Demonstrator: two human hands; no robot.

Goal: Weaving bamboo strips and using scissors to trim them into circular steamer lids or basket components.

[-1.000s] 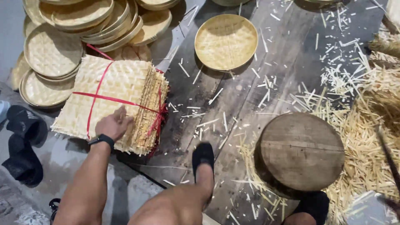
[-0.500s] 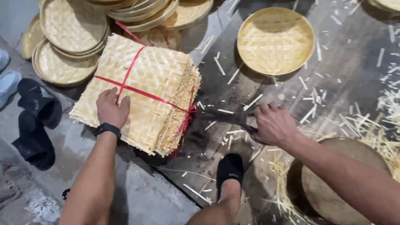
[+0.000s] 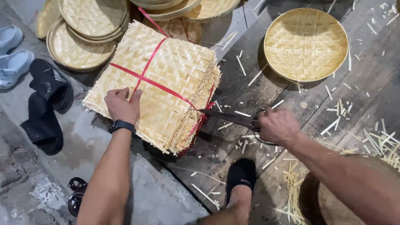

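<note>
I see the wooden plank floor (image 3: 291,125) as the largest surface, running under and beyond both hands, littered with bamboo slivers (image 3: 346,121) to the right of the right hand. Next in size: the bundle of woven bamboo mats (image 3: 166,79), a square stack bound crosswise with red strap (image 3: 158,83), lying directly under the left hand and just left of the right hand. Above the right hand sits a single round woven tray (image 3: 306,43); above the left hand, a stack of similar round trays (image 3: 87,29). Left of the left hand, black slippers (image 3: 46,104) and pale clogs (image 3: 14,54) rest on concrete. Below the right hand, a foot in a black sock (image 3: 241,177). Left hand (image 3: 122,105): palm down on the bundle's near corner, fingers curled against the mats, thumb touching the strap; a black watch (image 3: 122,125) on the wrist. Right hand (image 3: 278,126): fist wrapped around the handles of dark scissors (image 3: 227,117), blade tips meeting the strap at the bundle's right edge.
</note>
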